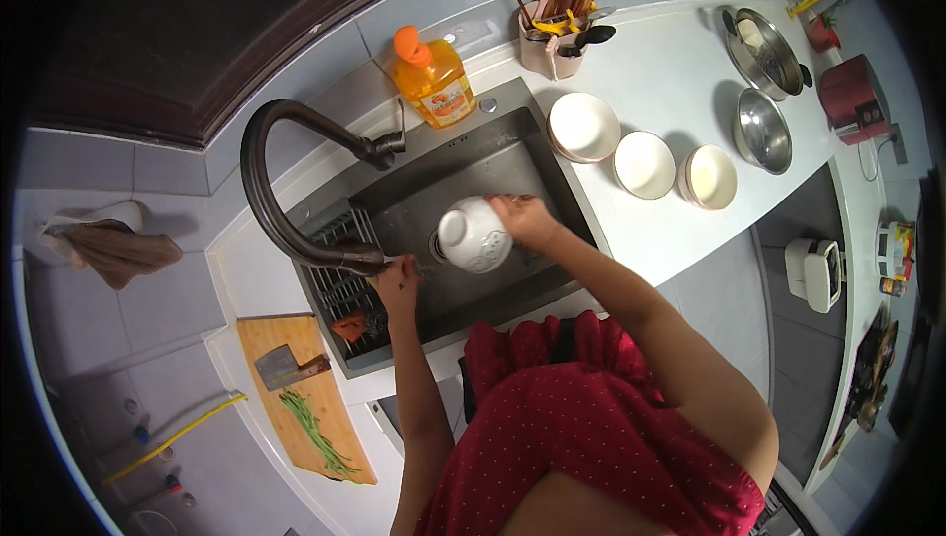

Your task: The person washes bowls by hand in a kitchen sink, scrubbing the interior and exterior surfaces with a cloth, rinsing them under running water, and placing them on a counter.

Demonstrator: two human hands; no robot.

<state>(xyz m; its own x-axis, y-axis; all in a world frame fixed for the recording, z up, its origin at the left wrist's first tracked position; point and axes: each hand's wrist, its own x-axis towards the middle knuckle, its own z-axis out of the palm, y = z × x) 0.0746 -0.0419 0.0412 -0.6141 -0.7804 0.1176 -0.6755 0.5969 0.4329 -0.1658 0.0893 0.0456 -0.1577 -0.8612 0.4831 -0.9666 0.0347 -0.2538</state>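
My right hand point(523, 220) grips the rim of a white ceramic bowl point(477, 234) with a raised pattern. The bowl is tipped over the sink point(473, 299), its foot facing up and to the left. My left hand point(399, 283) is at the outlet of the dark gooseneck faucet point(275, 189). Its fingers are partly hidden, so I cannot tell whether they hold anything or grip the spout. Below the bowl, the sink drain point(436, 246) is partly covered. A metal drying rack point(344, 299) sits across the sink's left end, with an orange-red cloth point(349, 326) on it.
Right of the sink stand white bowls point(644, 165), a steel basin point(763, 129) and a steel pan point(768, 56). Behind are an orange soap bottle point(436, 81) and a chopstick holder point(550, 48). A cutting board point(295, 432) at left bears a cleaver point(281, 370) and green vegetables point(314, 425).
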